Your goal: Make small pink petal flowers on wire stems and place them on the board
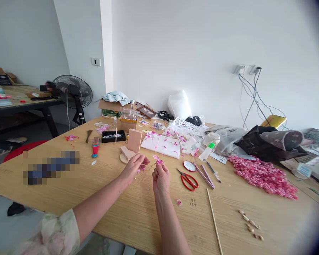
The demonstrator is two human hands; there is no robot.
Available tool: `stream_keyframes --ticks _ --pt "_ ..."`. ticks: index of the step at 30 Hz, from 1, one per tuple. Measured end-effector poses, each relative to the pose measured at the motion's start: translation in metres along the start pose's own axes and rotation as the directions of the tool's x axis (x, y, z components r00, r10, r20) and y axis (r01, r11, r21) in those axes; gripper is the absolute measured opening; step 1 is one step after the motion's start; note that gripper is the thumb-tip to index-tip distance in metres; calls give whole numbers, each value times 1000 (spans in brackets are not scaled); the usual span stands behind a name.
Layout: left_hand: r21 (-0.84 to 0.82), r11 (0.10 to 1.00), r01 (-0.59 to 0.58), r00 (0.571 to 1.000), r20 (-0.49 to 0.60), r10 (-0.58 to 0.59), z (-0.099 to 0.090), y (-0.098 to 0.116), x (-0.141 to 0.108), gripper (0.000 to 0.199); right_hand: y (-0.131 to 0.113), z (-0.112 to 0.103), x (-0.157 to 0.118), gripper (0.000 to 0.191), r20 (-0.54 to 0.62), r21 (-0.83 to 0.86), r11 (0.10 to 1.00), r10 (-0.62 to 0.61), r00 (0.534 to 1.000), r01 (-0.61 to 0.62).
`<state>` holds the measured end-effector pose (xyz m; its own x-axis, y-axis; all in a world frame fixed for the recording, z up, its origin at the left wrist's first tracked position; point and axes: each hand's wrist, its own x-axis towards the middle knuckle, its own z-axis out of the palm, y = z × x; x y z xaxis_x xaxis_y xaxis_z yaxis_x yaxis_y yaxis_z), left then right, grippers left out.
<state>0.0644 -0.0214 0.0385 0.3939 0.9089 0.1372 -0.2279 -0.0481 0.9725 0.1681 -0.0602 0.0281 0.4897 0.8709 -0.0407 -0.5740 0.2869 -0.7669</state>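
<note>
Above the worktop (135, 212), a pink flower (158, 161) is pinched in the fingers of the right hand (161, 175); whether the left hand's (135, 165) fingers are closed cannot be told.

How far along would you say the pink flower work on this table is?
Several thin-stemmed pink flowers at the white block look done. In hand is one pink bloom, pinched by the right hand, with the left hand beside it. Loose pink pieces lie towards the left of the table and seem unused; how many flowers are left cannot be told.
</note>
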Motion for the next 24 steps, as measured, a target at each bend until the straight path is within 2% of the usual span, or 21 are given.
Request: stream_keyframes --ticks 4,7,11,16,20,24 --pt "69 997 38 989 138 -47 20 9 3 31 0 -2 0 26 34 -40 999 10 999 -8" --pt "32 997 67 982 177 -72 25 8 2 30 3 -5 1 27 46 -53 998 25 999 -22" --pt "-84 984 154 977 159 -140 18 0 2 27 10 -9 2 28 63 -24 998 57 996 -56" --pt "-81 964 252 952 201 -232 8 -4 5 26 15 -10 2 28 108 18 995 92 990 -95" --pt "-26 967 255 948 201 -245 8 0 6 19 15 -10 1 28 111 29 996 83 990 -86" --pt "35 974 223 959 170 -226 8 5 5 21 15 -10 1 27 134 20 995 97 986 -101"
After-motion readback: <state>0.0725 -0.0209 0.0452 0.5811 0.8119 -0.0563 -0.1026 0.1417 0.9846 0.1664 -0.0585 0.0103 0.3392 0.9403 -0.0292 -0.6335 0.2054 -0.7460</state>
